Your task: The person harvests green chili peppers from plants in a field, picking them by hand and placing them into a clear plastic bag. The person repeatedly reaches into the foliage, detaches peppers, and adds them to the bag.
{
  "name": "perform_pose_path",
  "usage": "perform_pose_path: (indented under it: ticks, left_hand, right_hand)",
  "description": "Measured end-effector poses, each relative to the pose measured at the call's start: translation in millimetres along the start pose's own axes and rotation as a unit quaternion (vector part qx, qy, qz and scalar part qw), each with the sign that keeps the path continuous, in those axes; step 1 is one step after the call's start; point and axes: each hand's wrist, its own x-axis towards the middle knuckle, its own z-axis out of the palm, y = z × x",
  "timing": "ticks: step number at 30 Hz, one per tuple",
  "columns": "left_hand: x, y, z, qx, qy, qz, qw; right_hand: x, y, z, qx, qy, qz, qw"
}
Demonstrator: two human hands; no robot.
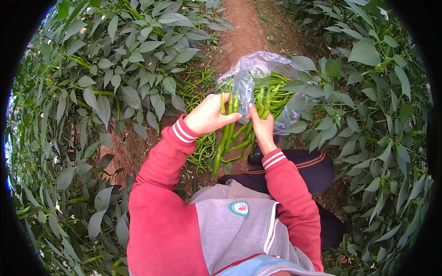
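Long green chili peppers fill both of my hands. My left hand [212, 114] is closed round a few of them, and their long tips [223, 148] hang down below it. Close beside it, my right hand [261, 129] grips another bunch of chili peppers [263, 102], with stems up and tips trailing below the palm. Just beyond the hands lies a clear plastic bag [244, 76], its mouth spread open. Many chili peppers [282, 97] lie inside it in a loose bundle. The bag's near edge is partly hidden behind my hands.
A heap of chili peppers [202, 149] lies on the ground at the left, stretching back under the leaves. Leafy pepper plants [133, 60] line the left side, and more plants [368, 115] crowd the right. A bare dirt path [241, 27] runs ahead between them. My bent leg [304, 170] is near the bag.
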Motion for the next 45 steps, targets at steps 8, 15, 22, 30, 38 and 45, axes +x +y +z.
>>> perform_pose_path:
  ticks: [8,15,22,30,38,45]
  left_hand:
    - [-13,10,-33,-0.011,0.021,-0.074,0.997]
    - [10,-18,-9,0.072,-0.005,-0.049,0.996]
    - [25,-29,6,-0.054,-0.061,-0.088,0.993]
    - [24,-33,-11,-0.113,-0.109,-0.100,0.983]
    - [47,-54,20,-0.135,-0.071,-0.094,0.984]
    - [43,-66,5,-0.147,-0.073,-0.119,0.979]
  right_hand:
    - [17,18,-14,0.036,0.042,-0.034,0.998]
    - [-8,2,3,0.220,-0.276,0.095,0.931]
    - [-6,-3,-11,0.241,-0.278,0.140,0.919]
    - [1,8,-14,0.282,-0.242,0.201,0.906]
    - [0,5,-19,0.323,-0.248,0.253,0.877]
    - [2,2,-17,0.254,-0.261,0.222,0.905]
